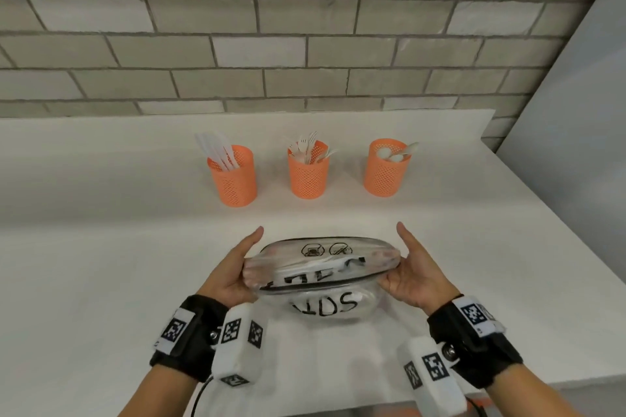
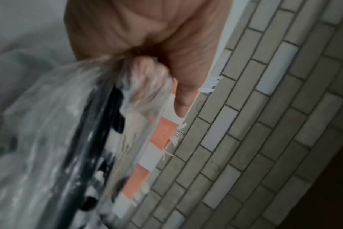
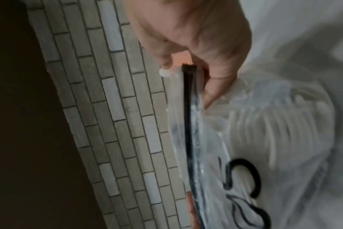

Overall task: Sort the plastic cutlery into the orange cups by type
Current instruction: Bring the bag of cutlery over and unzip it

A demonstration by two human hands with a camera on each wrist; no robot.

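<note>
Both hands hold a clear plastic zip bag [image 1: 321, 276] just above the near part of the white counter [image 1: 101, 247], one hand at each end. Left hand [image 1: 233, 276]: fingers curled into the bag's left end, thumb pointing up and away from it. Right hand [image 1: 411, 276]: fingers tucked under and pinching the right end, thumb likewise raised. Bag has a black zip strip along its top edge, black printed letters and two round symbols; some white plastic pieces show faintly inside, type not clear. Left wrist view confirms the bag film bunched in the left hand's fingers [image 2: 147, 72]; right wrist view shows the right hand pinching the end of the black strip [image 3: 189, 108]. Well beyond the bag, three orange perforated cups stand upright in a row on the counter near the wall: left cup [image 1: 233, 179] with white knives [image 1: 218, 152], middle cup [image 1: 308, 173] with white forks [image 1: 306, 145], right cup [image 1: 386, 171] with white spoons [image 1: 394, 154]. Grey brick wall [image 1: 305, 27] behind
</note>
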